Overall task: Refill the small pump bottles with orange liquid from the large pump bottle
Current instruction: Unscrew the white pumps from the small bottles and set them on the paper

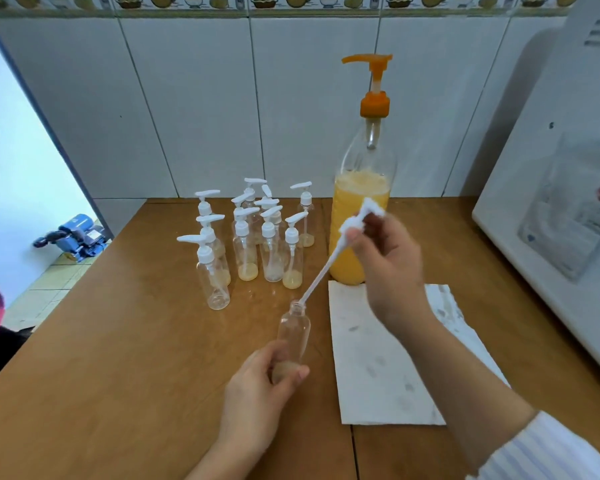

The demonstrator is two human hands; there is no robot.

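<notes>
My left hand [260, 386] grips the lower part of a small clear bottle [294, 327] that is uncapped and tilted away from me. My right hand [385, 258] pinches that bottle's white pump head [362, 214], lifted up and to the right. The pump's thin tube [321, 275] slants down, and its tip is at the bottle's mouth. Behind stands the large bottle [361, 209] with an orange pump, roughly half full of orange liquid. Several small pump bottles [253, 237] stand grouped left of it, some with a little yellowish liquid at the bottom.
A stained white paper towel [378, 358] lies on the wooden table [118, 341] under my right forearm. A white appliance [561, 220] fills the right edge. A tiled wall is behind. At the left the table ends above a floor with a blue machine [73, 237].
</notes>
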